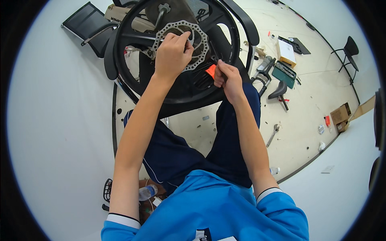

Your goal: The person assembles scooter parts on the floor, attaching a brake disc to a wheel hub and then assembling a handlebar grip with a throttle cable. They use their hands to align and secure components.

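A black spoked wheel (pixel 169 98) lies across a black chair in front of me. On its hub sits a silver brake disc (pixel 201 60) with a ring of small holes. My left hand (pixel 173 54) is over the disc's middle, thumb and fingers pinched together. Whatever they hold, if anything, is hidden by the fingers. Closed around a slim dark tool (pixel 214 51), my right hand (pixel 228 78) is at the wheel's lower right; the tool's exact kind cannot be made out. Beside that hand is a bright orange piece (pixel 210 71), partly covered.
Armrests (pixel 246 22) flank the wheel. On the floor to the right lie a bicycle saddle (pixel 277 91), an adjustable wrench (pixel 273 135), a green tool case (pixel 284 74) and a white-and-yellow box (pixel 286 53). A folding chair (pixel 90 26) leans far left; a water bottle (pixel 148 192) is low left.
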`<state>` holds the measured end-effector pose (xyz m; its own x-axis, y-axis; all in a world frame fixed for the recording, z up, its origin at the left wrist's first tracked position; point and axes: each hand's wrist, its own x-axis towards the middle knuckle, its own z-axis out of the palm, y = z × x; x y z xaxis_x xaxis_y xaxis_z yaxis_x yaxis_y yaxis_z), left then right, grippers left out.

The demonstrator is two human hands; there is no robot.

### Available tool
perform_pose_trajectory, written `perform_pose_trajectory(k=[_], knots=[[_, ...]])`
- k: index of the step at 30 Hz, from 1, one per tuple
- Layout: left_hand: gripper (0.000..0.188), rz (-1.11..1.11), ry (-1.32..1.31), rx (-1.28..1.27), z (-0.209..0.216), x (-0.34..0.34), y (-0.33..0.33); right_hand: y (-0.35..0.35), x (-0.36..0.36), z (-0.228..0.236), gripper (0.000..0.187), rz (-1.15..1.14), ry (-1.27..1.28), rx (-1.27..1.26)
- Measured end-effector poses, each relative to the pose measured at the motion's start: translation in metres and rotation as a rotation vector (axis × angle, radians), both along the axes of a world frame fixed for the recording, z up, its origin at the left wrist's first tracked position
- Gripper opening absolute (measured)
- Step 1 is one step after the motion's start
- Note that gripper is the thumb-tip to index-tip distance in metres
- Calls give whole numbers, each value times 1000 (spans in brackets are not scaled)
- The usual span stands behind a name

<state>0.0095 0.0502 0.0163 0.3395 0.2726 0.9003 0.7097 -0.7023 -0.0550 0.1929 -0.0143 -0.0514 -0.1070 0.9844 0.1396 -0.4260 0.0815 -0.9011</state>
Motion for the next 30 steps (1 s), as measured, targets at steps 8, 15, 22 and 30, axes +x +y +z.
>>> perform_pose_trajectory(k=[8, 15, 22, 30], knots=[[21, 57, 156, 7, -1, -1, -3, -1, 1, -1, 42, 12, 3, -1], [13, -12, 16, 47, 3, -2, 4, 6, -1, 0, 42, -71, 86, 25], [17, 1, -179, -38, -7, -6, 5, 15, -7, 33, 37, -213, 2, 170], [19, -27, -273, -16, -14, -1, 12, 47, -22, 65, 20, -371, -351, 504]])
